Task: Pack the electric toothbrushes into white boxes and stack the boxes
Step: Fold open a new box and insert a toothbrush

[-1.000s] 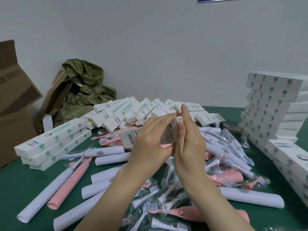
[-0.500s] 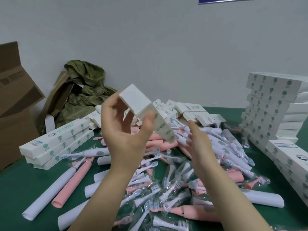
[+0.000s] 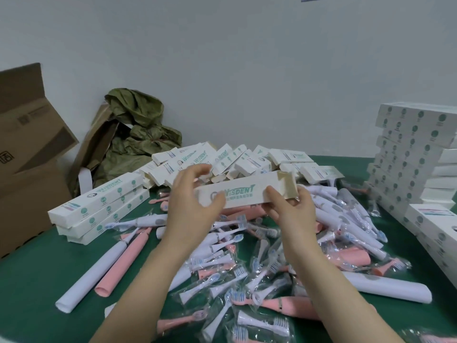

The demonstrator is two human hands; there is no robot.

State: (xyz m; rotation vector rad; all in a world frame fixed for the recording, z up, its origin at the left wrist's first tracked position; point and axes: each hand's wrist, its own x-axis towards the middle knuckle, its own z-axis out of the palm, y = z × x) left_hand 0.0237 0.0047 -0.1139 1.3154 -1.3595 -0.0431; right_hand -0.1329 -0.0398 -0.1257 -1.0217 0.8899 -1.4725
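Note:
A long white toothbrush box [image 3: 243, 195] with green lettering lies level in the air above the table, its right end flap open. My left hand [image 3: 191, 201] grips its left end, thumb under and fingers over. My right hand [image 3: 291, 209] pinches its right part near the open flap. Below lie pink and white electric toothbrushes [image 3: 118, 266] and several bagged brush heads [image 3: 230, 280] on the green table [image 3: 32, 288]. Hidden from me is what the box holds.
A heap of loose white boxes [image 3: 222, 159] lies behind my hands. Three boxes are stacked at the left [image 3: 99, 206]. A tall stack of boxes [image 3: 410, 154] rises at the right. A brown carton [image 3: 27, 149] and a green cloth bag [image 3: 138, 134] stand at the back left.
My left hand has turned the box from tilted end-up to level. My right hand, free half a second ago, now holds its right end.

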